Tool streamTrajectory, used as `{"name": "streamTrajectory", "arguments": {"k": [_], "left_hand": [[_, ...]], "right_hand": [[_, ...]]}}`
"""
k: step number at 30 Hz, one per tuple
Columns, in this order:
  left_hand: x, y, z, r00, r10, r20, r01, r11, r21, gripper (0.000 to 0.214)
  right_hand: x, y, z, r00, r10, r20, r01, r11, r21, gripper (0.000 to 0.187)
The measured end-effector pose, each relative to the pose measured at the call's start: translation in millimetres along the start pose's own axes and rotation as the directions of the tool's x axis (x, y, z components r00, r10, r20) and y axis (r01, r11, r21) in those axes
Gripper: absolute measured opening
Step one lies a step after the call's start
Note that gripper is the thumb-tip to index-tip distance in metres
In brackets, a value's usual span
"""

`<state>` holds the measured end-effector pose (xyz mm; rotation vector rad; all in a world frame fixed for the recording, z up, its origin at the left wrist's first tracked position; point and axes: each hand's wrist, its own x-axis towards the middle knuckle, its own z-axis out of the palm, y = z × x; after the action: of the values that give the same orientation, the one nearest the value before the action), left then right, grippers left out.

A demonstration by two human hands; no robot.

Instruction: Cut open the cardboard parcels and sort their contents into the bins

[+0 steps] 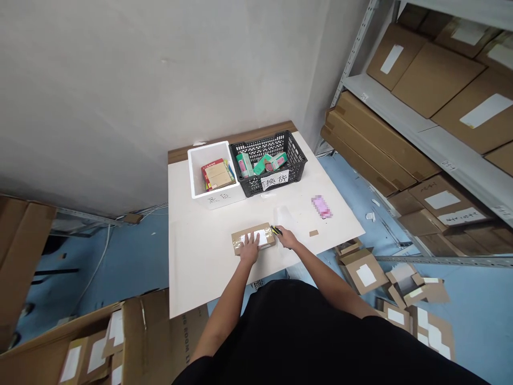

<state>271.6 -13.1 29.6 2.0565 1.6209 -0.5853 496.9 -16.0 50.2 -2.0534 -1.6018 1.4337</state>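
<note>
A small brown cardboard parcel [245, 234] with a white label lies on the white table [200, 262]. My left hand [250, 248] rests flat on the parcel's near side, fingers stretched out. My right hand [287, 238] is closed round a small yellow-and-black tool [276, 230], whose tip sits at the parcel's right end.
At the table's back stand a white bin [196, 184] with flat boxes and a black crate [296, 160] with green and pink packs. A pink item [321, 206] and a scrap [313, 233] lie on the right. Opened boxes [363, 270] litter the floor; shelves [420, 133] of cartons stand right.
</note>
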Motion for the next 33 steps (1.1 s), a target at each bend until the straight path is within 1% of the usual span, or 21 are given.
{"name": "streamTrajectory", "arguments": {"k": [4, 6, 10, 14, 18, 22, 25, 28, 30, 33], "left_hand": [[-2, 0, 1.2, 1.0, 0.01, -0.019, -0.01, 1.0, -0.009, 0.072], [-2, 0, 1.7, 1.0, 0.016, -0.027, -0.016, 1.0, -0.015, 0.073], [-2, 0, 2.4, 0.999, 0.021, -0.029, -0.021, 1.0, -0.006, 0.073], [-1, 0, 3.1, 0.999, 0.015, -0.03, -0.016, 1.0, -0.015, 0.073], [-1, 2, 4.9, 1.0, 0.008, -0.025, -0.008, 1.0, -0.009, 0.074], [-1, 4, 9.4, 0.999, 0.0, -0.037, 0.0, 1.0, 0.014, 0.073], [-2, 6, 13.0, 0.999, -0.006, -0.05, 0.007, 1.0, 0.018, 0.072], [-5, 5, 12.0, 0.997, -0.003, -0.076, 0.004, 1.0, 0.023, 0.073], [-6, 0, 6.2, 0.996, 0.024, -0.085, -0.024, 1.0, 0.0, 0.072], [-6, -16, -8.1, 0.986, 0.055, -0.158, -0.07, 0.993, -0.09, 0.065]], "right_hand": [[-2, 3, 0, 0.999, -0.01, 0.037, 0.009, 1.0, 0.028, 0.05], [-4, 3, 1, 0.999, -0.009, 0.035, 0.008, 1.0, 0.023, 0.049], [-6, 0, 0, 1.0, -0.02, -0.01, 0.019, 0.998, -0.064, 0.049], [-9, -3, -2, 0.999, -0.044, -0.014, 0.041, 0.986, -0.159, 0.047], [-14, -3, 1, 0.999, -0.046, -0.02, 0.04, 0.973, -0.228, 0.048], [-23, -3, 6, 0.999, -0.031, -0.013, 0.027, 0.971, -0.239, 0.049], [-33, -1, 5, 1.0, -0.03, -0.003, 0.028, 0.968, -0.25, 0.049], [-40, 7, 3, 0.999, -0.021, 0.027, 0.026, 0.978, -0.208, 0.047], [-40, 14, 6, 1.0, 0.013, -0.022, -0.016, 0.992, -0.128, 0.048], [-33, 19, 24, 0.978, 0.096, -0.186, -0.094, 0.995, 0.021, 0.057]]}}
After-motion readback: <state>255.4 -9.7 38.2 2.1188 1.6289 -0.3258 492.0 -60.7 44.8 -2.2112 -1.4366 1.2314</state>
